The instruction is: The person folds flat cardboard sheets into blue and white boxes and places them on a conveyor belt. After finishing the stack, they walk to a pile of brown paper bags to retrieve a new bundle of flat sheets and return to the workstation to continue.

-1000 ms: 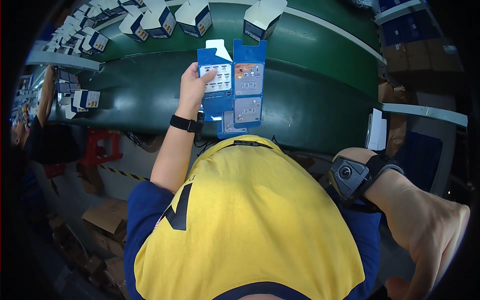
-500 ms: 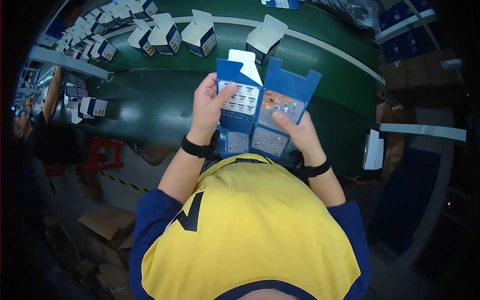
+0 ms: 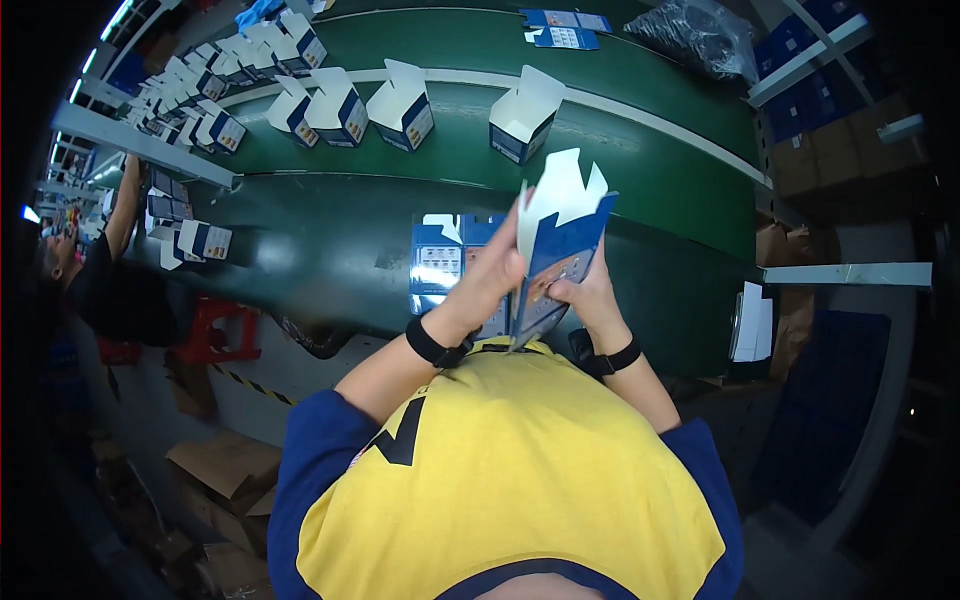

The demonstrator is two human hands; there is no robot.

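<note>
Between my two hands is a blue printed carton [image 3: 568,240], partly opened into a box shape, its white inner flaps pointing up and away from me. My left hand [image 3: 490,280] presses along its left side, fingers closed against the panel. On the right, my right hand [image 3: 592,295] grips the other side, with the thumb on the printed face and the other fingers mostly hidden behind. Beneath my left hand, a flat blue carton blank [image 3: 436,262] lies on the dark green bench [image 3: 330,225].
Several open white-and-blue boxes stand on the green belt [image 3: 450,150] beyond the bench. More blanks [image 3: 565,38] and a plastic bag [image 3: 695,38] lie farther back. A clipboard with papers [image 3: 750,322] is at right. Another person's arm [image 3: 127,210] reaches in at left, near a red stool [image 3: 218,328].
The carton has gone from nearly flat and facing me to folded and partly opened, turned edge-on. My left hand moved right, uncovering the blank on the bench.
</note>
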